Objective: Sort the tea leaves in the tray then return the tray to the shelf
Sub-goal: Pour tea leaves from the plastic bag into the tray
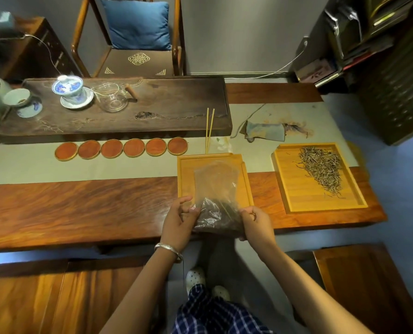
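A clear plastic bag (216, 196) with dark tea leaves in its lower end lies over the near part of a light wooden tray (187, 174) at the table's front edge. My left hand (179, 220) pinches the bag's left side. The bag's right side is gripped by my right hand (257, 225). A second wooden tray (294, 189) sits to the right and carries a pile of pale, thin tea leaves (321, 168). The shelf (398, 75) stands at the far right.
Two thin sticks (209, 130) lean just behind the near tray. A row of several round red coasters (122, 148) lies to its left. A dark tea board (133, 112) holds a lidded cup (68, 89) and glass pitcher (111, 97). A cloth (264, 131) lies behind the trays.
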`<state>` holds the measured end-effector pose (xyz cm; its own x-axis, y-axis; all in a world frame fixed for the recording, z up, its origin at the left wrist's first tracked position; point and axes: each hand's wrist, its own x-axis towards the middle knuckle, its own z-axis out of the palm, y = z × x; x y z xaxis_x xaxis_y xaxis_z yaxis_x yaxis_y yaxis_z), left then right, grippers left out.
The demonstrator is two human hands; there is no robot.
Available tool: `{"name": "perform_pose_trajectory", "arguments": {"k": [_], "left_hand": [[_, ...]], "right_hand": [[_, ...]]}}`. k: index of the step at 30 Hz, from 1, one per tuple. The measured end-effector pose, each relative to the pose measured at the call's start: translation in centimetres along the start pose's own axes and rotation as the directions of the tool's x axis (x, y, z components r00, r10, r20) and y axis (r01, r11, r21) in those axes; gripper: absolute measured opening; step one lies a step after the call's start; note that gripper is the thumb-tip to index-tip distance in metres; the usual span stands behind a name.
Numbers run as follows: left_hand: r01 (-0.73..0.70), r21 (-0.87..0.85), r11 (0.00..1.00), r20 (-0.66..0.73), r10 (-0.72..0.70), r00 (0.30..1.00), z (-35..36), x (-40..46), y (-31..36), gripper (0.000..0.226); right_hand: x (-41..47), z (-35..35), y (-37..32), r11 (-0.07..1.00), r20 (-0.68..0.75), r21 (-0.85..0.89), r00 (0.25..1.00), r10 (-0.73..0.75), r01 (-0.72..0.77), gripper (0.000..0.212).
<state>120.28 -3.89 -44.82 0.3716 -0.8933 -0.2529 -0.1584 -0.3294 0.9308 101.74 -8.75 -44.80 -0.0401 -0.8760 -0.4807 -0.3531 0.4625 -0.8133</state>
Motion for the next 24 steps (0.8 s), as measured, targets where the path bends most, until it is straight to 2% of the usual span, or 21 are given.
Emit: {"name": "perform_pose_trajectory", "arguments": {"k": [4,9,16,20,24], "left_hand": [[-0.049,-0.016,0.999,-0.039,0.048,0.998,-0.4,0.3,0.1,0.03],[-0.055,0.009,0.998,-0.043,0.055,0.998,-0.3,0.8,0.5,0.029],[-0.078,-0.121,0.99,-0.078,0.069,0.995,-0.5,1.1,1.6,0.032],[-0.092,-0.102,0.991,-0.077,0.084,0.993,-0.7,1.4,2.3,0.031],[-0.173,-0.089,0.981,-0.112,0.162,0.98,-0.8,1.6,2.8,0.028]], "right_hand": [[0.0,-0.4,-0.6,0.997,0.022,0.057,0.999,-0.047,0.046,0.011],[-0.3,-0.9,-1.1,0.986,0.051,0.139,0.994,-0.099,0.091,0.018],[-0.1,-1.3,-1.8,0.927,-0.014,0.3,0.972,-0.233,0.226,0.021],[0.2,-1.5,-2.4,0.913,-0.022,0.308,0.962,-0.272,0.266,0.021],[0.3,-1.8,-3.2,0.899,-0.051,0.271,0.938,-0.343,0.343,0.019]]}}
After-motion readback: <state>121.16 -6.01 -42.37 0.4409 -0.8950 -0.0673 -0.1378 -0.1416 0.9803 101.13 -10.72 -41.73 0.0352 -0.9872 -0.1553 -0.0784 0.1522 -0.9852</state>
